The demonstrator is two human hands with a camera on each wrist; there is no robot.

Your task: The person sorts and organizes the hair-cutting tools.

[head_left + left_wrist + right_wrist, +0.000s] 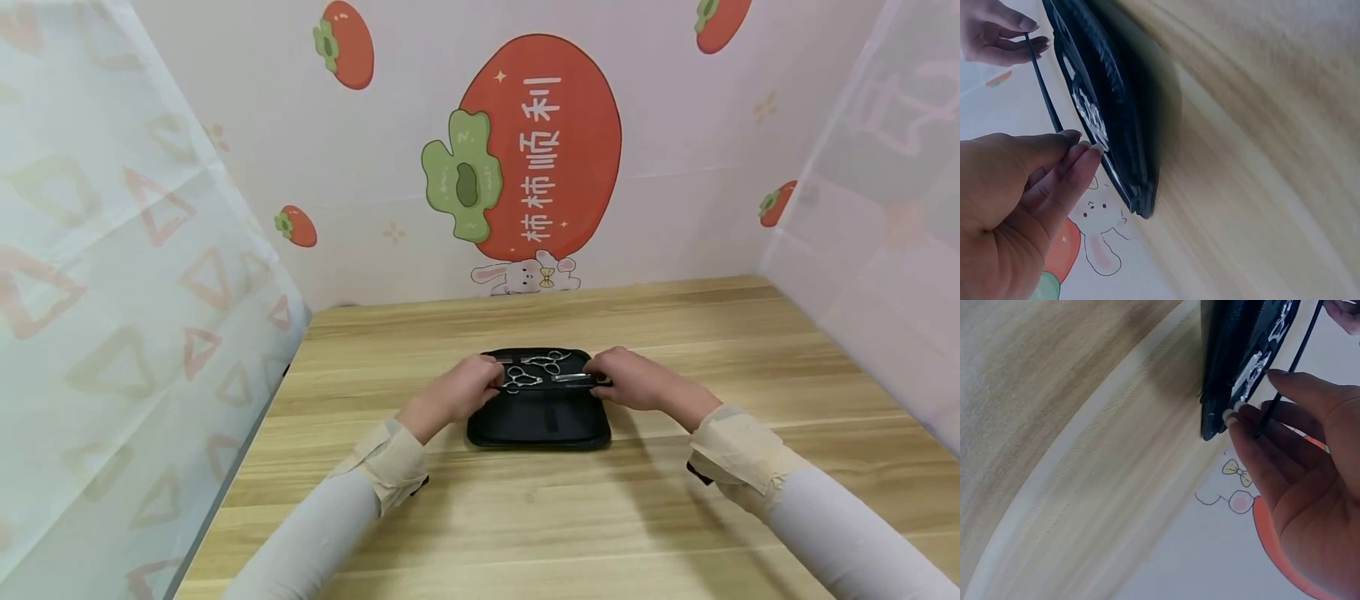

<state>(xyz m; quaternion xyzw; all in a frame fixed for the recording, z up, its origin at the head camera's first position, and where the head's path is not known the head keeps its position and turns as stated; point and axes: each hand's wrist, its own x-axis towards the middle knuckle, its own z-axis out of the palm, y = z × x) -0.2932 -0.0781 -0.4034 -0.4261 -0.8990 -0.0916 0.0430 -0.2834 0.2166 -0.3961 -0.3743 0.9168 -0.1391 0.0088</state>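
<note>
Black case (pixel 517 423) lay unfolded on wood table (pixel 525 525); two silver scissors (pixel 537 362), slim silver piece (pixel 572 377) sat in far part.

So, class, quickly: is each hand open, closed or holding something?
Left hand: closed, pinching one end of the thin black flap.
Right hand: closed, holding its other end.

hands: 2, one left hand (pixel 474 383), one right hand (pixel 633 377)
black case (pixel 540 425): 1
scissors (pixel 538 361): at least 2 pairs, going by handle loops
slim silver piece (pixel 572 377): 1, type unclear
other tools in case: can't count, too small and partly hidden
sleeves (pixel 315 521): 2
beige wrist wraps (pixel 396 462): 2
table (pixel 525 525): 1
big persimmon print (pixel 588 167): 1, carrying 4 white characters (pixel 540 150)
small persimmon prints (pixel 354 50): 4 in head view
rabbit print (pixel 517 277): 1
bow print (pixel 547 277): 1
</note>
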